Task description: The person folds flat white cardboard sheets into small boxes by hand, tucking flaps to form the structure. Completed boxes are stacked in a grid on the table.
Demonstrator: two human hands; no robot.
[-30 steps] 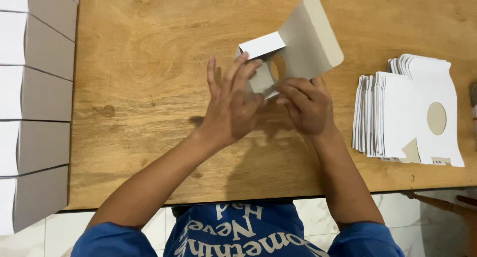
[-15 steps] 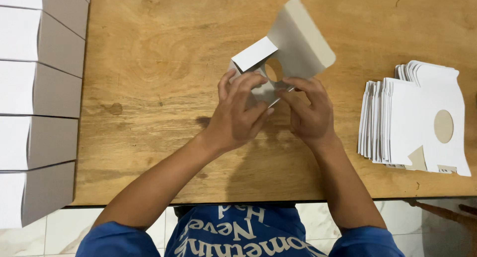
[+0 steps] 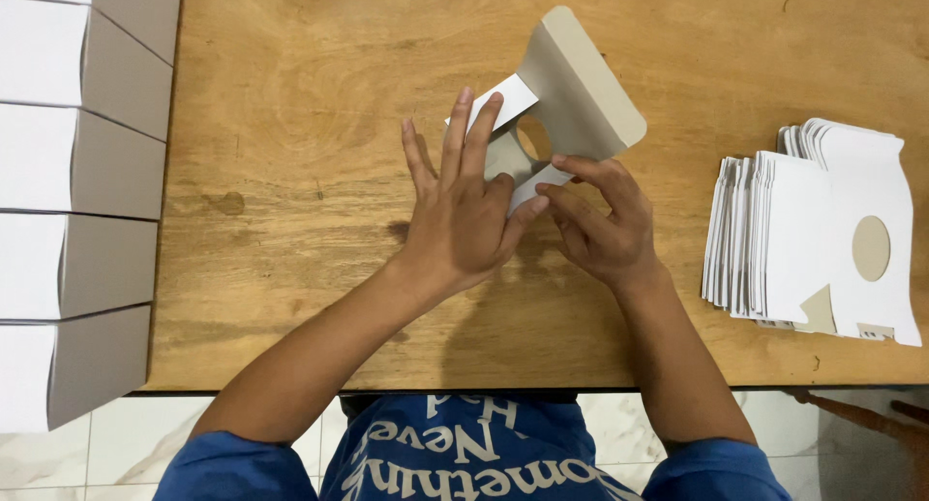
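Folding a carton (image 3: 571,85) at mid-table (image 3: 290,269): left hand (image 3: 464,215) flat, fingers spread, pressing one flap; right hand (image 3: 595,220) in a closed grip on the lower flap. Could crease crooked or tear at the round hole if pressed unevenly.

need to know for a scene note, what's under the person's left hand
The left hand lies flat on the lower part of a half-folded cardboard box blank, over the wooden table. Its white flap sticks out; the covered panel cannot be seen.
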